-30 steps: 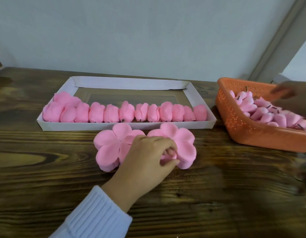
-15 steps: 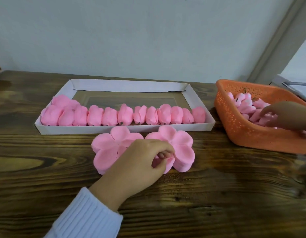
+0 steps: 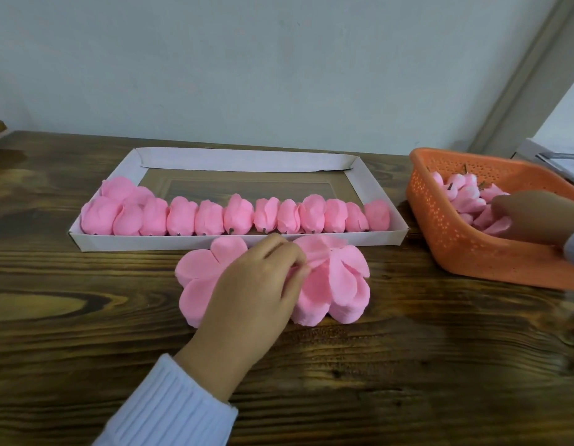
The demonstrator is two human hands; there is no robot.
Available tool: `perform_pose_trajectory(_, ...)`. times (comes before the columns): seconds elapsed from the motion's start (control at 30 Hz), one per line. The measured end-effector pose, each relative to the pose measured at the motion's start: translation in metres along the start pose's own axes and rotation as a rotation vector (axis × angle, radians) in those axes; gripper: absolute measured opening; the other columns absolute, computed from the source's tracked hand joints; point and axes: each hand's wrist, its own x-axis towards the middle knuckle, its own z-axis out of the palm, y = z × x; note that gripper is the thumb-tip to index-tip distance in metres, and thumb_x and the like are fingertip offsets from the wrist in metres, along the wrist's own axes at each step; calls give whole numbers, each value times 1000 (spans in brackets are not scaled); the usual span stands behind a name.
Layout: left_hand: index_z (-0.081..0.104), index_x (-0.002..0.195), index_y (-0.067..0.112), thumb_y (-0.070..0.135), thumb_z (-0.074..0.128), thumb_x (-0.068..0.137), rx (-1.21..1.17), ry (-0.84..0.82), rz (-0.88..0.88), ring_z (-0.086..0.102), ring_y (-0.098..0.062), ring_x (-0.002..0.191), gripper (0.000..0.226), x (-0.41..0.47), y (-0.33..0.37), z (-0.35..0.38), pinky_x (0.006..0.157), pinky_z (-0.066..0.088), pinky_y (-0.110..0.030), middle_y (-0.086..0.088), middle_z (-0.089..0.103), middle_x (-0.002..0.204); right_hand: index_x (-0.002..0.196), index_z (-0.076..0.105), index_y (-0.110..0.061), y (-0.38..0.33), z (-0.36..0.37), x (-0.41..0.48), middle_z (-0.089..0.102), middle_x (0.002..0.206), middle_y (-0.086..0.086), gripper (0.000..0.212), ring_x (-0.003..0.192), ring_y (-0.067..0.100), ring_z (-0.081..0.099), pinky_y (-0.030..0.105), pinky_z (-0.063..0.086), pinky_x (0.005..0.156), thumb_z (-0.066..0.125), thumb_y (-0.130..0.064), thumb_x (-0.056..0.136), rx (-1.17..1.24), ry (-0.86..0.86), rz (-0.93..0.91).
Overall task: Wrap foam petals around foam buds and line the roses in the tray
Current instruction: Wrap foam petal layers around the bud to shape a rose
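Observation:
Two stacks of pink foam petal sheets lie on the wooden table before the white tray (image 3: pixel 237 243). My left hand (image 3: pixel 256 291) pinches the top sheet of the right petal stack (image 3: pixel 340 284) and lifts its edge; its wrist covers part of the left petal stack (image 3: pixel 198 278). A row of several finished pink roses (image 3: pixel 234 215) lines the tray's front. My right hand (image 3: pixel 533 217) reaches into the orange basket (image 3: pixel 456 249), fingers curled down among pink foam buds (image 3: pixel 462 191); whether it holds one is hidden.
The tray's back half shows bare bottom behind the rose row. A pale wall stands close behind the table. White papers (image 3: pixel 559 159) lie at the far right behind the basket. Bare wood grain stretches left and toward me.
My left hand has peeled the top petal sheet up from the right stack. My right hand has sunk deeper into the basket among the buds.

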Motion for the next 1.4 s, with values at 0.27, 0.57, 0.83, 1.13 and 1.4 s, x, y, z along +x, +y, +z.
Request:
perform_pose_trajectory(0.27, 65, 92, 8, 3, 64, 87, -112, 138, -29, 60, -13, 81, 7, -1, -1, 3, 69, 49, -29, 1, 65, 89, 97, 66, -19, 15, -9, 3, 68, 86, 6, 29, 75, 25, 64, 43, 54, 78, 59, -45, 86, 21, 177, 59)
perform_pose_trajectory(0.57, 62, 95, 17, 25, 46, 96, -353, 289, -95, 63, -5, 85, 19, 0, 2, 3, 68, 52, -21, 9, 67, 88, 96, 61, -17, -87, -38, -69, 74, 93, 6, 37, 79, 20, 72, 39, 58, 70, 55, -53, 92, 1711, 263, -196)
perform_pose_trajectory(0.83, 65, 69, 24, 27, 67, 72, -785, 350, -436, 56, 1, 64, 5, 3, -1, 3, 58, 44, -9, 10, 62, 65, 113, 55, 1, -188, -1, -119, 70, 106, 19, 41, 99, 37, 68, 50, 51, 95, 47, -31, 89, 2009, -270, -485)
perform_pose_trajectory(1.13, 67, 69, 26, 10, 77, 60, -1353, 235, -511, 63, -4, 67, 21, 7, -4, 6, 63, 52, -16, 5, 64, 69, 129, 55, -1, -198, 15, -113, 57, 131, 20, 55, 120, 39, 52, 57, 38, 101, 60, -36, 88, 2191, -510, -651)
perform_pose_trajectory(1.4, 54, 97, 29, 5, 76, 74, -743, 265, -376, 67, -5, 87, 40, 1, -1, 6, 71, 52, -17, 13, 65, 94, 113, 63, 2, -202, 20, -116, 56, 107, 24, 48, 92, 38, 46, 41, 38, 69, 67, -35, 82, 2173, -341, -615)
